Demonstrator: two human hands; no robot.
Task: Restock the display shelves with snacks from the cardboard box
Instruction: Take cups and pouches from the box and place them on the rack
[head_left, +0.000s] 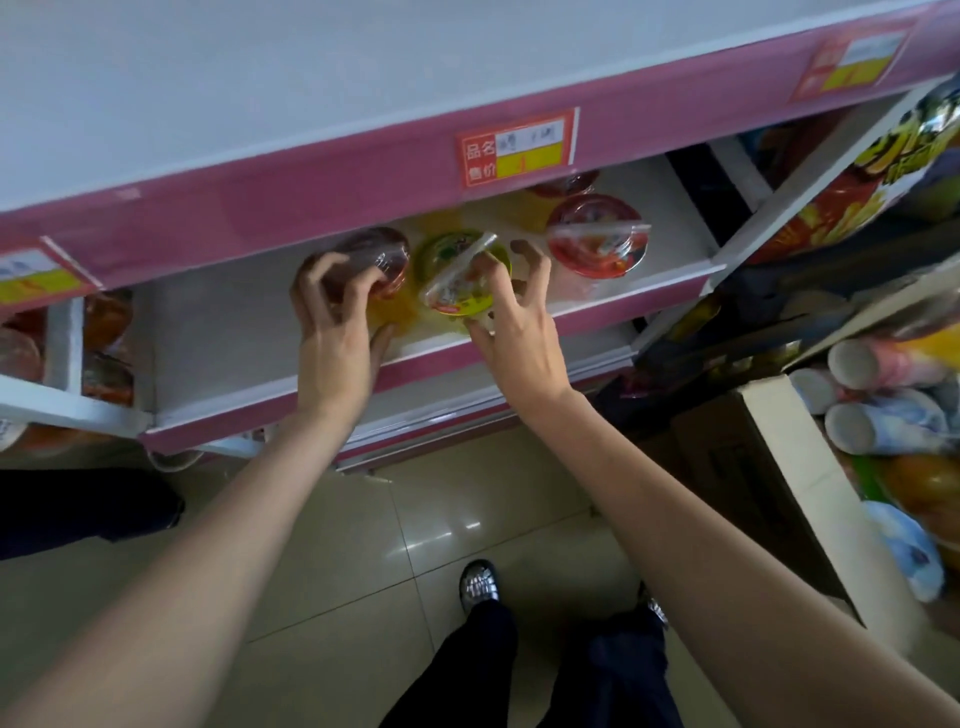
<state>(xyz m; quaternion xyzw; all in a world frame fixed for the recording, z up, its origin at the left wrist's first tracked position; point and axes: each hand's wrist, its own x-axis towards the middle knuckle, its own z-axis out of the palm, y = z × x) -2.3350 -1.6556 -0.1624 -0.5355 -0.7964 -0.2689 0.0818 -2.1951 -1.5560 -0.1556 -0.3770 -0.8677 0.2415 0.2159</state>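
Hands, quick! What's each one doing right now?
Left hand: grips the red cup.
Right hand: grips the green cup.

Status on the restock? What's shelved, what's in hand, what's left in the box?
Done: one red-lidded cup stands on the shelf, right of the hands. In hand: the left hand grips a red cup and the right hand grips a green cup, both at the shelf front. Left: the cardboard box at right holds more snacks, and the shelf has bare space at left.
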